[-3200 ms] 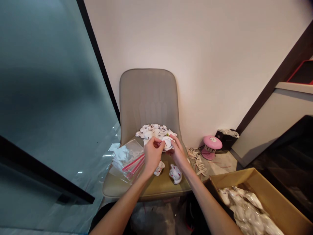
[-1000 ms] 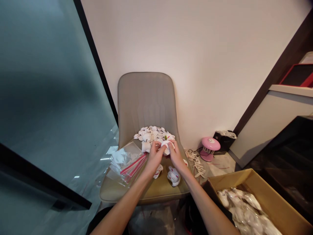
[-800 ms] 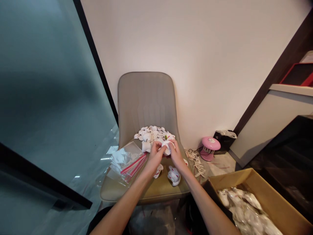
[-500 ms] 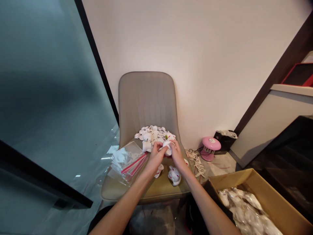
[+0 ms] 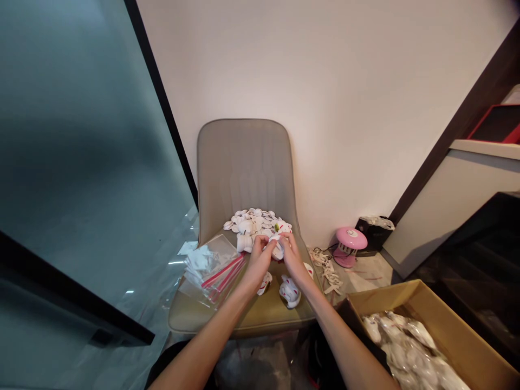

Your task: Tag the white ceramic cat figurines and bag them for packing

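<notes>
Above the seat of the chair [image 5: 244,319], my left hand [image 5: 260,259] and my right hand [image 5: 289,253] meet, both closed around a small white rounded piece [image 5: 278,250]. My fingers cover much of it, so its exact kind does not show. Right behind my hands lies a heap of white round pieces [image 5: 252,219]. A white figure with red markings [image 5: 290,292] rests on the seat below my right wrist. Partly hidden by my left forearm is another red-marked white piece [image 5: 265,283]. Clear plastic bags with red zip strips [image 5: 221,273] lie left of my hands.
To the right on the floor stands a cardboard box [image 5: 390,295] with white plastic-wrapped items [image 5: 410,346]. A pink lamp-like device [image 5: 350,246], a black box [image 5: 374,235] and white strips [image 5: 327,271] sit by the wall. A glass panel [image 5: 89,162] borders the left.
My fingers and thumbs have shifted a little around the white piece, which has turned slightly and shows less. My arms and the things on the chair stay nearly where they were.
</notes>
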`<state>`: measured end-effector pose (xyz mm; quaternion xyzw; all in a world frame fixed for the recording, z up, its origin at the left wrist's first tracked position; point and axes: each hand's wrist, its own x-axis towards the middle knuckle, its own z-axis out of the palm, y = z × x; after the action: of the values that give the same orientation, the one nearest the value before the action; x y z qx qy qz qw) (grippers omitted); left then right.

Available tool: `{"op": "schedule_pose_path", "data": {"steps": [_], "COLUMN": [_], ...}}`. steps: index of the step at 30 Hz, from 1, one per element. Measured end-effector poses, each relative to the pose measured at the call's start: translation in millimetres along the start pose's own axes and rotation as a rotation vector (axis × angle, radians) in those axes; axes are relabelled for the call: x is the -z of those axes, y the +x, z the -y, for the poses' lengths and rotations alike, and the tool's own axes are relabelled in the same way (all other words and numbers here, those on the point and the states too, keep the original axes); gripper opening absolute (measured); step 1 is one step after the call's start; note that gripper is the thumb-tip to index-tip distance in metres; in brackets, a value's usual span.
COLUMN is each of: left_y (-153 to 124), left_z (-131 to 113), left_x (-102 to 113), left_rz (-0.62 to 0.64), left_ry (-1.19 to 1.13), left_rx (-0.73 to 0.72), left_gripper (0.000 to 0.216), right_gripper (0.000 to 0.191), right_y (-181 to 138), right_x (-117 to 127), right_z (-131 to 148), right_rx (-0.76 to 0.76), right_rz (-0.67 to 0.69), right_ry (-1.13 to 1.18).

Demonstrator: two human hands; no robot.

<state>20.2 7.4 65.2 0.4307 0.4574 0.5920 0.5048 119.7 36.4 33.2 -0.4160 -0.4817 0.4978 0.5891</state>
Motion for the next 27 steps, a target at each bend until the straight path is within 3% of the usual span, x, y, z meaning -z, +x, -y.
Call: {"op": "schedule_pose_path", "data": {"steps": [11, 17, 27], "left_y": [-3.8, -1.7, -1.1], "left_z": [0.3, 1.1, 2.8], "left_x": [-1.1, 0.2, 0.2], "left_rz": [0.063, 0.072, 0.064], "left_ry": [-0.035, 0.040, 0.096], "left_rx": [-0.016, -0.111, -0.132], "left_gripper": [0.030, 0.031, 0.031], "right_gripper": [0.035, 0.035, 0.038], "right_y": [-3.1, -2.5, -3.9], "right_x": [2.5, 1.3, 1.3], "right_z": [6.0, 2.0, 1.6], "right_rx": [0.119, 0.118, 0.059], "right_rz": [-0.055, -0.068, 0.018], "right_ry": [-0.145, -0.117, -0.043]}}
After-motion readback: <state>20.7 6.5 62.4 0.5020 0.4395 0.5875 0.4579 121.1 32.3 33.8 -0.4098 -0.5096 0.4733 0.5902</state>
